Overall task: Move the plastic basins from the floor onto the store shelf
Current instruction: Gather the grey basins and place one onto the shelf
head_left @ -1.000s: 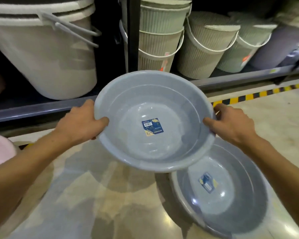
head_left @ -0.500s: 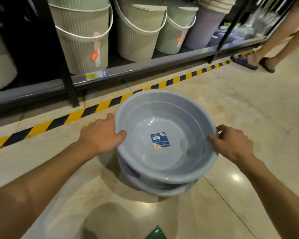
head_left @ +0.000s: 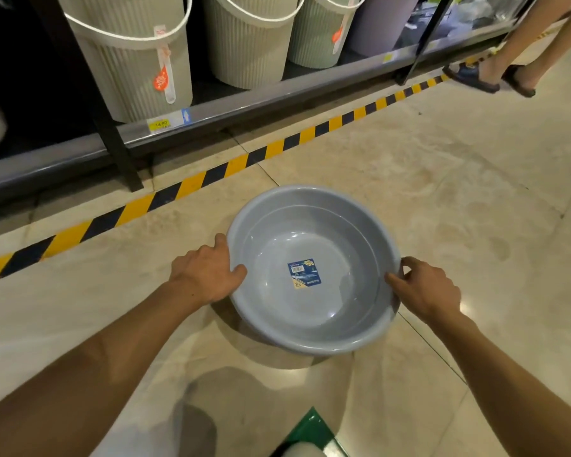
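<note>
A round grey plastic basin (head_left: 314, 308) with a blue label at its bottom sits low over the tiled floor in the middle of the view. My left hand (head_left: 208, 275) grips its left rim, thumb inside the bowl. At the opposite rim my right hand (head_left: 422, 288) holds on, fingers curled over the edge. The second basin, over which this one was lowered, is hidden beneath it. The store shelf (head_left: 244, 103) runs along the top of the view, beyond a yellow and black floor stripe (head_left: 192, 184).
Ribbed cream buckets (head_left: 136, 57) with handles and tags fill the low shelf, split by a black upright post (head_left: 112, 140). Another person's legs in sandals (head_left: 488, 77) stand at the top right. A green object (head_left: 310, 430) lies at the bottom edge.
I carried the basin from in front of the shelf down over the second basin on the floor; it now covers that basin fully. The view has swung right along the shelf.
</note>
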### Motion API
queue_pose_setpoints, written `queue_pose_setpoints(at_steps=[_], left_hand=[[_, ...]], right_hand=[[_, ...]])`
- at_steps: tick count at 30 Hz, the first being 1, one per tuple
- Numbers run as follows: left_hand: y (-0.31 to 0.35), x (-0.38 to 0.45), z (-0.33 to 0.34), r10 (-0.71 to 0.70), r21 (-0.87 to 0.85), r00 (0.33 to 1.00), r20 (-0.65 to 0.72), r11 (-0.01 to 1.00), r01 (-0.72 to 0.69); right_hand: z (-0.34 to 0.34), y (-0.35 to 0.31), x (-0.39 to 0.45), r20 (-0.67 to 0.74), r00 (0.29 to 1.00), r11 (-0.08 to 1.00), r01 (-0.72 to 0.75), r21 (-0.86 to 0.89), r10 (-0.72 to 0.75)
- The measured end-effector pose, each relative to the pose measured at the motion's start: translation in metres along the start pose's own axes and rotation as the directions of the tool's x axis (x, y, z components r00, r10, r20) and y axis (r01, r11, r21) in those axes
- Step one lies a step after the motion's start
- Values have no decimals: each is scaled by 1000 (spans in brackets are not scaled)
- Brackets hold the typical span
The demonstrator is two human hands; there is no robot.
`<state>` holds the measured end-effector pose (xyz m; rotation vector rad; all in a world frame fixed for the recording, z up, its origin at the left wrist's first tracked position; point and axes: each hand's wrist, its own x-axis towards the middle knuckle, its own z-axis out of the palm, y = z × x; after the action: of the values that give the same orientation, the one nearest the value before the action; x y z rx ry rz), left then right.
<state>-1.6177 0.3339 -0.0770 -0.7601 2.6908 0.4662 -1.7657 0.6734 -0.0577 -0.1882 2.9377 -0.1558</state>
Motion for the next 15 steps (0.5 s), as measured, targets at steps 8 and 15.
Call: queue_pose_setpoints(at_steps=[8, 15], left_hand=[[-2, 1, 22, -31, -599, 994, 104, 796, 88], [-2, 0, 22, -18, -648, 995, 100, 757, 79]], right_hand=[[29, -6, -8, -8, 997, 973, -73, 219, 76], [27, -17, -6, 143, 982, 950, -162, 267, 127]])
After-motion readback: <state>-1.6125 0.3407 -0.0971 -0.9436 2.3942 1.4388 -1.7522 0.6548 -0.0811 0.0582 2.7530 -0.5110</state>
